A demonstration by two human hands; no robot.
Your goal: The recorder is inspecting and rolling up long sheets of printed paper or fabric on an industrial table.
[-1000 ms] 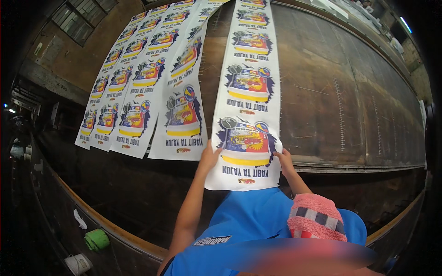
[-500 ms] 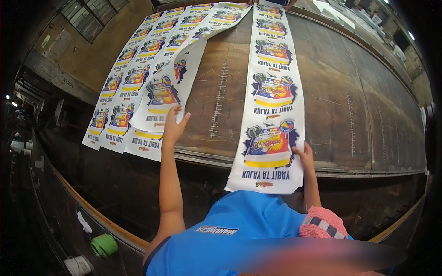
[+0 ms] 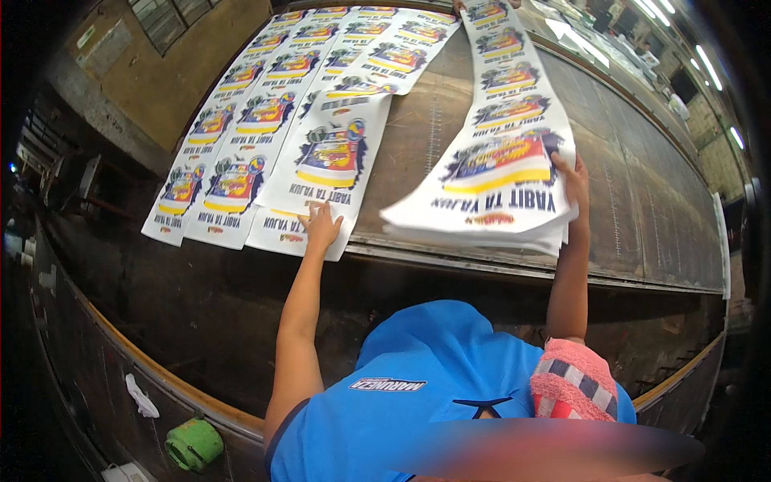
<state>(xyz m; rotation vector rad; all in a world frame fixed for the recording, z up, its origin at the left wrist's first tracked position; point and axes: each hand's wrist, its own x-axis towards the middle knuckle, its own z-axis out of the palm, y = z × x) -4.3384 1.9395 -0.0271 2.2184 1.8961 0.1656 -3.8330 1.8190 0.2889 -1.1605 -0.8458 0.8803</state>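
Note:
My left hand point(image 3: 323, 230) lies with fingers spread on the near end of a long white printed strip point(image 3: 331, 161). That strip rests at the right side of several similar overlapping strips point(image 3: 229, 185), all with repeating colourful designs. My right hand point(image 3: 572, 183) grips the right edge of a stack of long printed strips point(image 3: 496, 165). The stack's near end is lifted and curved, with layers showing along its lower edge and some blur. Its far end runs to another person's hand point(image 3: 458, 6) at the table's far edge.
A broad brown table point(image 3: 626, 177) spans the front, with stitched-looking seams. White sheets point(image 3: 580, 42) lie beyond it. Behind me on the left runs a ledge with a wooden edge point(image 3: 161, 377), near a green bucket point(image 3: 194, 444) and a crumpled white cloth point(image 3: 142, 397).
My right hand has lifted the stack's near end and swung it rightward and away from me. My left hand has lowered onto the left strip, whose curled near part now lies flatter.

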